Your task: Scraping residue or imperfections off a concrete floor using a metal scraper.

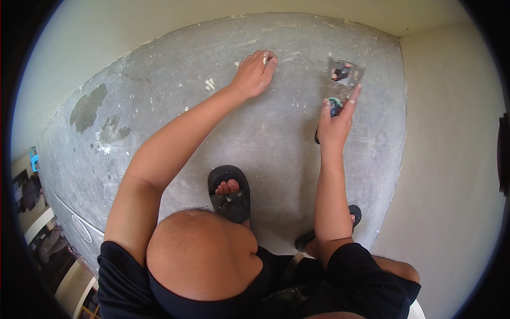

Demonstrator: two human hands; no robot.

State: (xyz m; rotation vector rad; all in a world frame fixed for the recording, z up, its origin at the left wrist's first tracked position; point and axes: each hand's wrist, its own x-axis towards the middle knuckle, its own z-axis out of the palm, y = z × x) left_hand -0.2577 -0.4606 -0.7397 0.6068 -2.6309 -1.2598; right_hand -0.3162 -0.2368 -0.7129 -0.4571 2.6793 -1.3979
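My right hand grips the dark handle of a putty knife with a wide metal blade, its index finger stretched along the blade's side. The blade points away from me, towards the far wall, and reflects dark and reddish shapes. My left hand is held over the grey concrete floor, to the left of the knife, its fingers curled and spotted with a whitish material. Whether its fingertips hold something small cannot be told. White specks and smears dot the floor around both hands.
Pale walls meet in a corner at the far right. Damp-looking patches mark the floor at left. My feet, in black sandals, stand below my hands. A white cable, a blue plastic object and white-edged furniture or frames lie at the lower left.
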